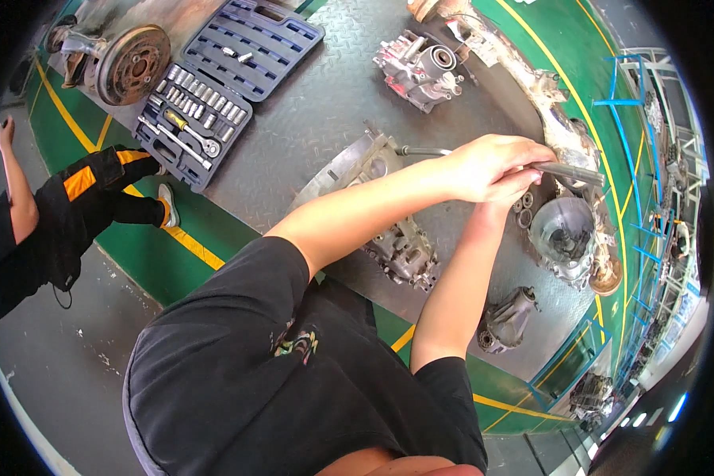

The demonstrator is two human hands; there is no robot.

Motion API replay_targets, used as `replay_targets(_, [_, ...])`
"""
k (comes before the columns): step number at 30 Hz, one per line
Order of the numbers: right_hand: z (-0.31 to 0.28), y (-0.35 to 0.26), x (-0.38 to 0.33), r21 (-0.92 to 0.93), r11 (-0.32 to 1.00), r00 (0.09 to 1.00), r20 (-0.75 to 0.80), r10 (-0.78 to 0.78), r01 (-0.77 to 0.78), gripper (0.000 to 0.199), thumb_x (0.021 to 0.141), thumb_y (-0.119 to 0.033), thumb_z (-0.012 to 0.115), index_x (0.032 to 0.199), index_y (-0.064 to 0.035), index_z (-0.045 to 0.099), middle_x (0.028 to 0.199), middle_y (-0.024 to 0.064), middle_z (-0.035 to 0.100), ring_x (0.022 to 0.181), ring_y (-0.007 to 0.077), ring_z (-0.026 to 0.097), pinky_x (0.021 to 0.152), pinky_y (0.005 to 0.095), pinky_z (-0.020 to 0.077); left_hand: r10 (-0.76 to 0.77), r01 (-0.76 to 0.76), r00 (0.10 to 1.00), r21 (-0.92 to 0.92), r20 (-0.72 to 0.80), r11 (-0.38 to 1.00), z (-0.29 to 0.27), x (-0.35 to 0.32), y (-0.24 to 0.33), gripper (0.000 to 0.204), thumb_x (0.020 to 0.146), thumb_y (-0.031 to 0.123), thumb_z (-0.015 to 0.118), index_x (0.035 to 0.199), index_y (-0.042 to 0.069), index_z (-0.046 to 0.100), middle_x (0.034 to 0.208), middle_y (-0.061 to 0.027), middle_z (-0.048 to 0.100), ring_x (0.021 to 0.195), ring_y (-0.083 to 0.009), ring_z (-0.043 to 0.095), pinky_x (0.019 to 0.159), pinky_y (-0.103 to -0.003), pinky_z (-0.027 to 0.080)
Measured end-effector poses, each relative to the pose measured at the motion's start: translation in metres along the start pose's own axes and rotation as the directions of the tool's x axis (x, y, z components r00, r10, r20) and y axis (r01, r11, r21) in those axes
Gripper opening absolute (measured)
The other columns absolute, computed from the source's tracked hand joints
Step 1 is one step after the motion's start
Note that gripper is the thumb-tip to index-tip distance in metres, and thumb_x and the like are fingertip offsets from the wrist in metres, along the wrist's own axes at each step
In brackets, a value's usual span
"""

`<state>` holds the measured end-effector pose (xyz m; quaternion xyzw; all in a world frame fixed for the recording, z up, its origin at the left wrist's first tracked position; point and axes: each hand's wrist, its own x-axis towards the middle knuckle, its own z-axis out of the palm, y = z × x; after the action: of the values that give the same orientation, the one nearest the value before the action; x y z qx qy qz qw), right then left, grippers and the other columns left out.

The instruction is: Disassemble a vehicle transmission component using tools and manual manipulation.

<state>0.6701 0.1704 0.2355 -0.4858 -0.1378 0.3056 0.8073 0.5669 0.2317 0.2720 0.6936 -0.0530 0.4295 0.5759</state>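
My left hand [501,163] is wrapped round a long grey metal bar [573,172], whose thick end points right. Close against it, my right hand [509,190] also grips the bar, its fingers partly hidden by the left. A thinner metal rod [423,151] shows left of the left wrist; the forearm hides whether it is the same piece. That rod reaches to an open cast-metal gearbox housing [401,247] on the metal-topped table [313,119], below my left forearm. Right of my hands stands a bell-shaped housing [563,230], with several metal rings [523,208] beside it.
An open socket set case [250,47] lies at the table's left, beside a rusty brake drum [135,65]. A red-stained gear unit [420,70] and a long axle [543,91] sit farther back. A smaller casting [508,320] stands near right. Another person [55,214] is at left.
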Motion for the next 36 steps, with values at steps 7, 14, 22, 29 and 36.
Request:
replay_targets(7, [0.005,0.0,0.012,-0.055,0.966,0.927,0.275,0.256,-0.251,0.048,0.106,-0.037,0.034,0.064,-0.015,0.027,0.053,-0.0009,0.019,0.05,0.0146,0.015,0.051,0.0315,0.0218,0.313,-0.308,0.949,0.121,-0.028,0.944,0.012,-0.016,0.003,0.028,0.088,0.016,0.06,0.115,0.01,0.065,0.113,-0.0099,0.065,0.11,-0.0293,0.06,0.099,-0.043,0.045])
replay_targets(14, [0.072,-0.004,-0.009,-0.234,0.957,0.834,0.483,0.265,-0.169,0.04,0.104,-0.035,0.044,0.072,-0.0114,0.045,0.064,-0.0011,0.037,0.056,0.0108,0.03,0.053,0.029,0.0289,0.409,-0.295,0.905,0.52,-0.118,0.802,0.007,-0.015,0.029,0.024,0.075,0.022,0.069,0.095,0.008,0.07,0.096,-0.0047,0.067,0.093,-0.0235,0.065,0.088,-0.042,0.051])
replay_targets(22, [0.08,-0.01,-0.112,-0.766,0.461,0.636,0.636,0.437,0.449,0.023,0.098,-0.029,0.051,0.104,-0.0086,0.058,0.095,0.0006,0.06,0.091,0.0145,0.057,0.085,0.0289,0.0455,-0.254,0.173,0.967,0.745,-0.005,0.644,-0.037,-0.004,0.119,0.018,0.075,0.017,0.063,0.09,0.008,0.058,0.075,-0.0091,0.061,0.07,-0.0243,0.068,0.053,-0.04,0.054])
replay_targets(29, [0.009,-0.035,-0.142,-0.275,0.947,0.907,-0.336,-0.254,0.164,0.014,0.095,-0.027,0.053,0.099,-0.0137,0.05,0.084,-0.0005,0.05,0.079,0.0149,0.052,0.078,0.0318,0.0438,-0.146,-0.061,0.935,0.551,0.324,0.832,-0.052,-0.006,0.138,0.044,0.076,0.039,0.074,0.108,0.012,0.059,0.085,-0.0004,0.057,0.09,-0.0205,0.061,0.076,-0.034,0.042])
replay_targets(36, [-0.077,-0.14,-0.16,0.094,0.865,0.869,-0.108,-0.483,0.492,0.052,0.098,-0.031,0.055,0.06,-0.0197,0.02,0.055,-0.0045,0.014,0.053,0.0117,0.015,0.057,0.0329,0.02,-0.506,0.236,0.862,0.871,0.017,0.431,-0.115,-0.034,0.036,0.021,0.081,0.027,0.068,0.089,0.009,0.074,0.087,-0.013,0.072,0.083,-0.0302,0.07,0.072,-0.043,0.055])
